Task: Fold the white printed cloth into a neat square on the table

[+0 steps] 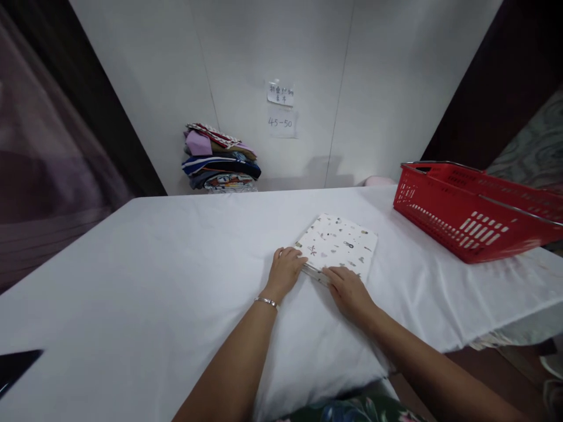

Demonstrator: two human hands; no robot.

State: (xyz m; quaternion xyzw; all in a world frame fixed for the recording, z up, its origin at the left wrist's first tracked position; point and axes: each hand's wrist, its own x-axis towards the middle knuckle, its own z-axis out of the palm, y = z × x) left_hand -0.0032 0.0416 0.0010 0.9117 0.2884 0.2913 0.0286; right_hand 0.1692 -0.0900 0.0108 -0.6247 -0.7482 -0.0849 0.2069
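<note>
A white folded cloth (336,240) with small scattered prints lies flat on the white-covered table in front of me. Its layered folds show along the near edge. My left hand (285,268) grips the near left corner, fingers bent over the top and a bracelet on the wrist. At the near right edge, my right hand (349,292) holds the cloth with its fingers curled over the fold. The undersides of both hands are hidden.
A red plastic basket (457,214) with metal handles stands at the table's right side. Beyond the far edge, a stack of folded fabrics (222,158) rises at the left. Two paper notes (281,108) are on the wall. A dark object (17,369) sits at the near left.
</note>
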